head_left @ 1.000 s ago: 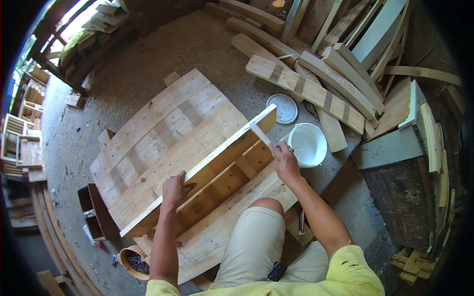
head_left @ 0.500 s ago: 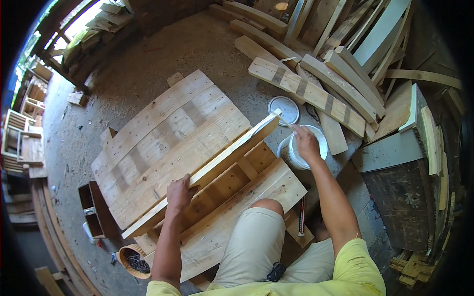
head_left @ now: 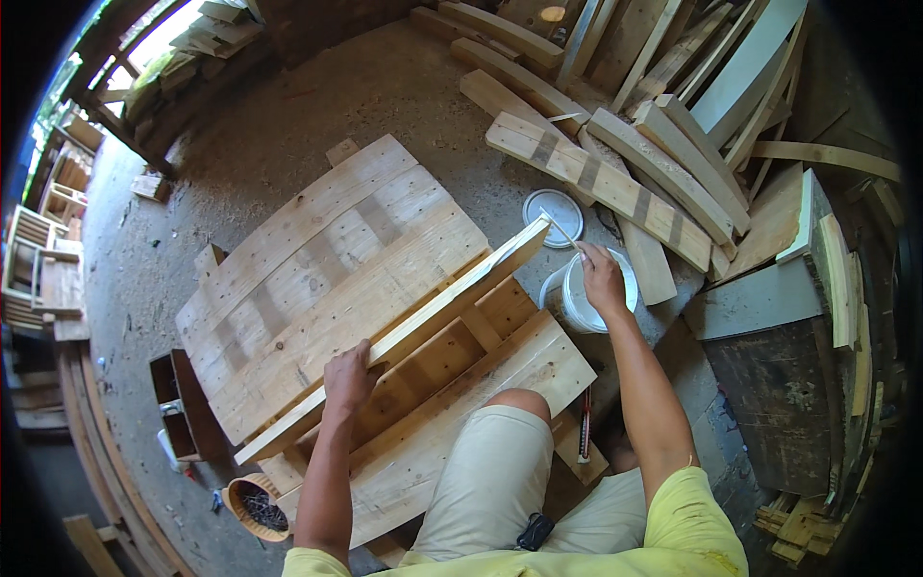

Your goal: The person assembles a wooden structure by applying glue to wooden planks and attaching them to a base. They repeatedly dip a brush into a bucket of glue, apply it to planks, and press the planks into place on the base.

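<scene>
My left hand [head_left: 350, 375] is closed round a long wooden plank [head_left: 452, 296], which stands on edge between two wooden panels. White paste, looking like glue, lies along the upper edge near the plank's far right end. In my right hand [head_left: 603, 279] is a thin stick [head_left: 562, 230], its tip close to that end; whether it touches cannot be made out. Beneath this hand stands a white bucket [head_left: 567, 304], with its round lid [head_left: 567, 231] just beyond. The far panel [head_left: 336, 288] is made of several boards joined side by side. A nearer panel [head_left: 471, 409] lies before my knee.
Curved and straight timber pieces [head_left: 596, 173] are piled at the upper right. A dark wooden box [head_left: 197, 413] and a basket of nails [head_left: 255, 510] sit at lower left. To the right stands a dark cabinet-like block [head_left: 769, 385]. A red-and-black tool [head_left: 585, 428] lies beside my knee.
My right hand with the stick has shifted very slightly, and the stick's angle has changed near the plank's end. The left hand keeps its hold on the plank.
</scene>
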